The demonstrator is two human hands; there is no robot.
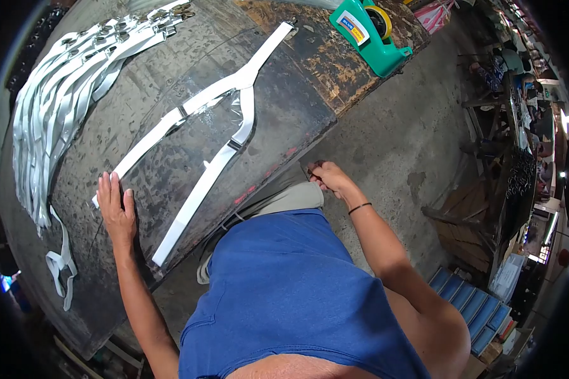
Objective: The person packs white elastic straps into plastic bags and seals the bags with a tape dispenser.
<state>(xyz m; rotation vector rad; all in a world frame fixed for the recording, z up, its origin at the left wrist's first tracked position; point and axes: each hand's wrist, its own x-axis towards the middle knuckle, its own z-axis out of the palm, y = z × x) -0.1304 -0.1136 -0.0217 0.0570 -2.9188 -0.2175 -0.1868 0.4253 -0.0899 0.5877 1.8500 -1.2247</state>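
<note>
A pair of white suspenders [199, 98] lies spread in a Y shape on the dark worktable [284, 101], with dark adjusters on both straps and a metal clip at the upper end. My left hand [117, 208] lies flat on the tabletop, its fingertips at the lower end of the left strap. Off the table's edge, beside my shorts, is my right hand [325, 177], its fingers curled in; what they hold, if anything, is too small to tell.
A bundle of white straps [63, 95] with metal clips covers the table's far left. Below it lies a loose white strip [60, 262]. A green tape dispenser [382, 54] stands at the top right corner. Blue boxes [468, 303] and wooden racks are on the right.
</note>
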